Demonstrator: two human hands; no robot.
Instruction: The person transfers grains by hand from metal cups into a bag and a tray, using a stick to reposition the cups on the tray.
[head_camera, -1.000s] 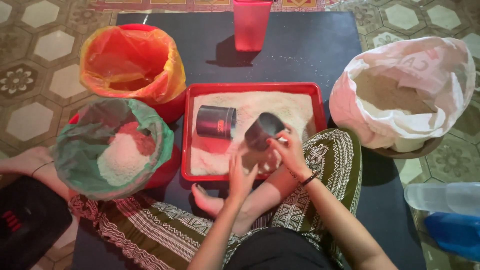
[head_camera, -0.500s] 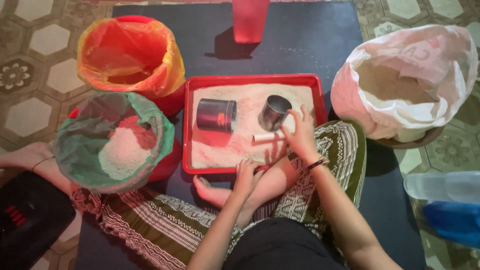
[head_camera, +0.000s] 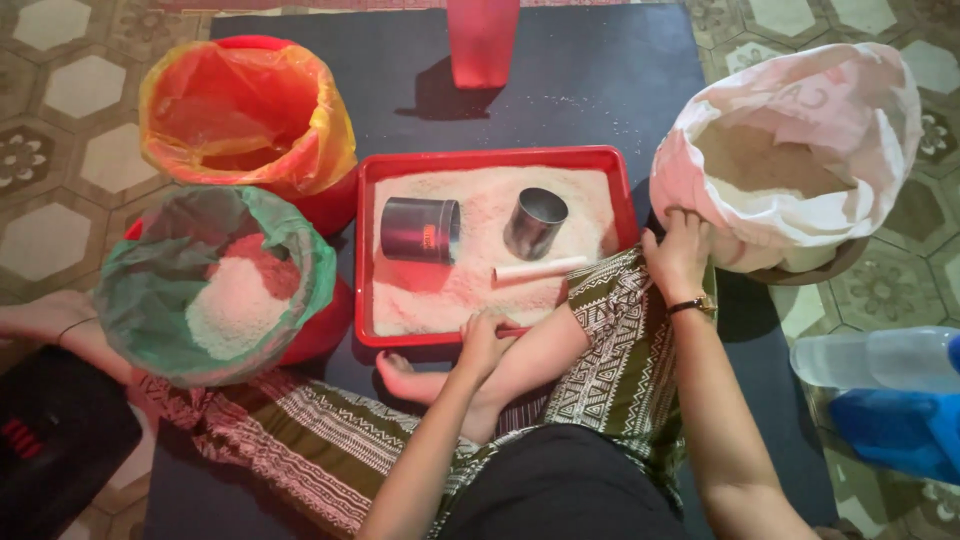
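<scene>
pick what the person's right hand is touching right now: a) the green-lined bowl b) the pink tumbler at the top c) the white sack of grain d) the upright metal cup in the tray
c: the right hand rests on the lower edge of the white sack beside the red tray, well apart from the metal cup, while the left hand sits at the tray's near rim.
</scene>
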